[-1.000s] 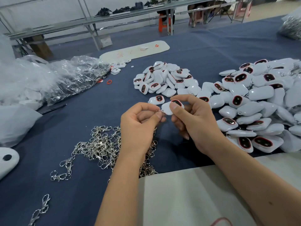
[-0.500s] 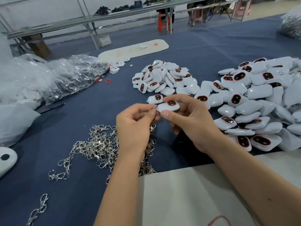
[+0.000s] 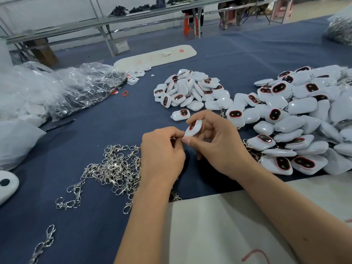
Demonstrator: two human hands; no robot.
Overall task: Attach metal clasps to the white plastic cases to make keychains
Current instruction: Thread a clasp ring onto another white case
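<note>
Both grips are closed tight on small things in the one head view. Her right hand [image 3: 219, 143] pinches a white case [image 3: 194, 128] between thumb and fingers, tilted up on edge with its dark red-rimmed window showing, held just above the blue table [image 3: 99, 119]. Her left hand [image 3: 162, 149] is curled with its fingertips pressed against the case's lower end; a bit of metal shows between the fingers there, which I take to be a clasp [image 3: 173, 139], though most of it is hidden, so I cannot tell if it is hooked on yet.

From where I stand, the risk is at that tiny joint: if the clasp misses the case's loop, or the pinch slackens, the clasp could drop into the tangle of loose clasps [image 3: 114, 168] just below the left wrist. The glossy case could also slip out of a fingertip hold and fall among the finished pile [image 3: 297, 119] at the right, mixing an undone one in. More unworked cases [image 3: 190, 90] lie in a heap beyond the hands.
</note>
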